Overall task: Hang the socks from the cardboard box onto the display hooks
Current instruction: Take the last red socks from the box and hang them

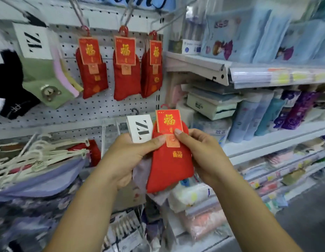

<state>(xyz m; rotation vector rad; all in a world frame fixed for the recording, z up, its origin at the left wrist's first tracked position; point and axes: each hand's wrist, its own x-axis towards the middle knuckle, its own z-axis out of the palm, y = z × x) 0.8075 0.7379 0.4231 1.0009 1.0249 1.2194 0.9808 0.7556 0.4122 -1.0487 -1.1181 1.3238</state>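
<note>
Your left hand [129,157] grips the red socks [169,166] with a white-labelled pair [139,128] behind; your right hand [199,150] pinches their card [169,120]. Held below three red pairs [126,75] hanging on the pegboard [103,108].

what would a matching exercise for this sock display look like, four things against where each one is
Things:
1. red sock
2. green bear sock
3. white card
4. blue packs

Places:
A. on the top shelf, at the right
B. hanging at the far left of the pegboard
C. gripped by the left hand and pinched by the right hand
D. tucked just behind the held sock, on its left side

Pairs: 1-C, 2-B, 3-D, 4-A
</note>
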